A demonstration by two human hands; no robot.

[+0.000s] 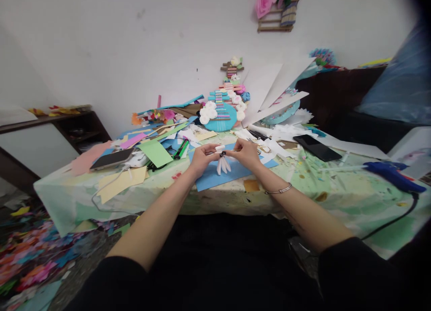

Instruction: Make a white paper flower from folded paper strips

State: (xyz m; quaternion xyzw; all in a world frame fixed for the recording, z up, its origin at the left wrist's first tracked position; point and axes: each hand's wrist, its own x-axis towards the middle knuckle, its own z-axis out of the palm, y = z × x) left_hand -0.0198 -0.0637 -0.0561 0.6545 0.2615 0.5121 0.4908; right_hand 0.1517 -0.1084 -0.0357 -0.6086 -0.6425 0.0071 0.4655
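Note:
Between my two hands is a small white paper piece (223, 166) with several petal-like strips fanning downward and a dark spot at its top. My left hand (206, 158) pinches it from the left, fingers closed at the dark part. From the other side my right hand (247, 153) grips the same spot with thumb and fingertips. A small white roll (220, 148) shows just above the fingers. Beneath both hands lies a blue paper sheet (209, 181). The exact contact of the fingertips is too small to make out.
On the right are a black phone (317, 147) and a blue glue gun (393, 174) with its cord. A green cutter (181, 149), green paper (155, 153) and another phone (112, 159) lie left. Behind stands a turquoise paper guitar (220, 117) with white flowers.

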